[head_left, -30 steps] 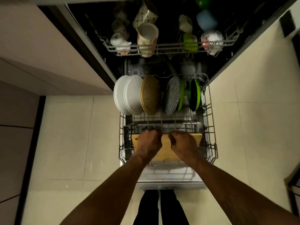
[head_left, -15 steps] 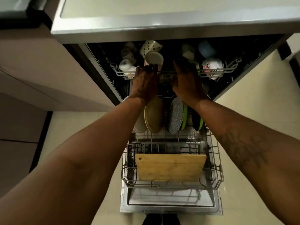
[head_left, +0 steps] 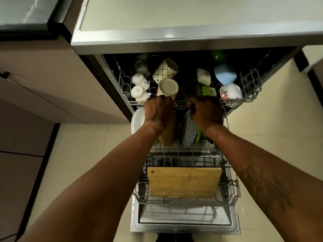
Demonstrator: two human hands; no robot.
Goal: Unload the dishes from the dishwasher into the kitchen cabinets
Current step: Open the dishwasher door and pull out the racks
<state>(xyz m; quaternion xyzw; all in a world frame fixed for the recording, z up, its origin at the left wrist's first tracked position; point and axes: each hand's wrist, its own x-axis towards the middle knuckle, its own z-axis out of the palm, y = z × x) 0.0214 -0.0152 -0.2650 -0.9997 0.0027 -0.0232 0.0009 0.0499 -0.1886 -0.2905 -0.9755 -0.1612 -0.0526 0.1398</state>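
The kitchen has a cream tiled floor (head_left: 78,145), beige cabinet fronts (head_left: 43,75) on the left and a pale countertop (head_left: 192,18) directly above the dishwasher (head_left: 108,75). The dishwasher door (head_left: 185,222) lies folded down flat. The lower rack (head_left: 233,189) is drawn out over the door. A wooden cutting board (head_left: 183,182) leans in its near section. At its far end stand on edge, from left to right, a white plate (head_left: 137,121), a tan plate (head_left: 168,137), a speckled grey plate (head_left: 187,131) and a green plate (head_left: 198,136). The upper rack (head_left: 248,88) projects partly from the dark cavity, above the plates. It holds two small white cups (head_left: 139,81) at the left, a patterned mug (head_left: 165,70), a cream mug (head_left: 167,89) lying with its base toward the camera, a blue cup (head_left: 225,74) and a floral cup (head_left: 230,92) at the right. The left hand (head_left: 158,110) is on the front rail of the upper rack, just below the cream mug, with its fingers bent over the wire; the fingertips are hidden. The right hand (head_left: 206,112) grips the same rail just beside it, fingers curled round the wire. Both forearms extend over the lower rack.
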